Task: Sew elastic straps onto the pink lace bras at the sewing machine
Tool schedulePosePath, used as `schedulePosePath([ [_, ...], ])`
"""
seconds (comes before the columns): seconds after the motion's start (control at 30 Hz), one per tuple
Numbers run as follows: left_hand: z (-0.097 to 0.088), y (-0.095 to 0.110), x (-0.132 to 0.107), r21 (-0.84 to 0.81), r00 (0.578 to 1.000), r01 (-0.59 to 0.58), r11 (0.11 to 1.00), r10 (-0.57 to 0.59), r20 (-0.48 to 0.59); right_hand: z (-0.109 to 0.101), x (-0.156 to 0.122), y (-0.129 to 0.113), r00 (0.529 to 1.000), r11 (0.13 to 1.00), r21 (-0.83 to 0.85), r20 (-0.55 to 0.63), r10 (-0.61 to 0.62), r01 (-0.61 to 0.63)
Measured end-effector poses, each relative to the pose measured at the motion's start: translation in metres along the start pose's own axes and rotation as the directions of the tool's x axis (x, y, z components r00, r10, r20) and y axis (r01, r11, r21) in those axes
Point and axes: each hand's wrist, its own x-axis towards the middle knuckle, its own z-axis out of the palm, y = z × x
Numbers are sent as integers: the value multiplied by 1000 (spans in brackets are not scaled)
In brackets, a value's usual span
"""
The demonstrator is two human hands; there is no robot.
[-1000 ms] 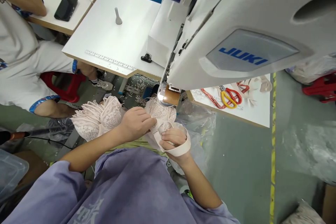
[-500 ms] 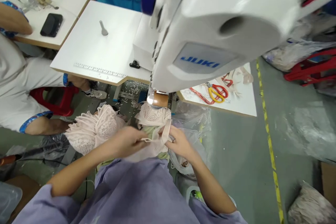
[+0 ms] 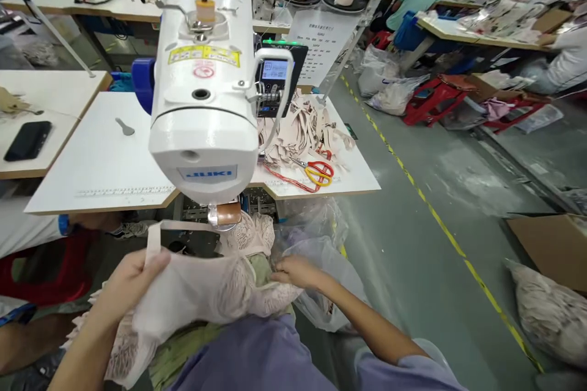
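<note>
A pale pink lace bra [image 3: 197, 287] is stretched across my lap in front of the sewing machine [image 3: 206, 140]. My left hand [image 3: 135, 281] is closed on its side band, where a narrow strap loops up towards the machine head. On the other side, my right hand [image 3: 298, 273] pinches the upper edge near the far cup; the fingertips are partly hidden. Just beyond, more pale pink lace cups [image 3: 250, 235] hang below the machine head. Green fabric [image 3: 183, 351] lies under the bra, and further lace pieces [image 3: 123, 348] lie below my left forearm.
On the table [image 3: 358, 180], right of the machine, are scissors [image 3: 318, 174] and a heap of pale fabric strips [image 3: 298, 134]. A ruler scale [image 3: 123, 191] marks the left table edge. Plastic bags [image 3: 330, 275] hang beside my right arm. A co-worker's arm [image 3: 27, 339] shows lower left.
My view has tilted up and turned right. My hands have moved apart, the left out to the left, and the bra, bunched between them before, is now spread out.
</note>
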Motion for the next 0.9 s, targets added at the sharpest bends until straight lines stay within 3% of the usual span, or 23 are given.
schedulePosePath([
  [0.07, 16, -7, 30, 226, 995, 62, 972, -41, -96, -16, -8, -15, 999, 997, 80, -31, 14, -11],
  [0.1, 30, -6, 40, 323, 979, 81, 943, -14, -205, -23, -10, -26, 998, 991, 137, -57, 10, -2],
  [0.13, 49, -1, 47, 363, 961, 39, 931, 65, -270, -30, -11, -38, 996, 979, 201, -85, -2, 19],
  [0.17, 70, 6, 49, 352, 951, -61, 934, 161, -263, -37, -11, -50, 994, 963, 266, -110, -25, 53],
  [0.23, 109, 23, 44, 147, 942, -322, 935, 332, -46, -50, -8, -70, 987, 917, 371, -126, -104, 144],
  [0.27, 124, 30, 39, -15, 929, -358, 934, 357, 96, -56, -6, -75, 982, 891, 413, -104, -160, 189],
  [0.33, 143, 42, 27, -275, 890, -279, 920, 356, 287, -67, -3, -77, 965, 852, 460, -47, -256, 249],
  [0.43, 148, 51, 21, -408, 838, -164, 898, 345, 422, -80, 3, -68, 959, 869, 415, -31, -282, 269],
  [0.53, 148, 51, 24, -427, 825, -81, 901, 301, 478, -94, 15, -59, 966, 913, 325, -151, -208, 247],
  [0.63, 149, 41, 26, -506, 799, 68, 860, 257, 544, -134, 37, -49, 932, 936, 284, -349, -100, 207],
  [0.67, 149, 38, 25, -529, 789, 103, 842, 255, 559, -155, 46, -43, 895, 943, 279, -445, -38, 179],
  [0.7, 148, 34, 24, -540, 783, 121, 833, 254, 568, -179, 57, -37, 764, 948, 300, -635, 116, 106],
  [0.73, 147, 32, 22, -538, 777, 126, 834, 255, 576, -205, 67, -29, 646, 943, 327, -733, 212, 61],
  [0.83, 141, 32, 14, -483, 779, 74, 873, 251, 574, -277, 98, -6, 371, 906, 422, -840, 397, -14],
  [0.9, 137, 34, 8, -472, 778, 33, 881, 273, 565, -309, 114, 5, 266, 866, 500, -831, 488, -27],
])
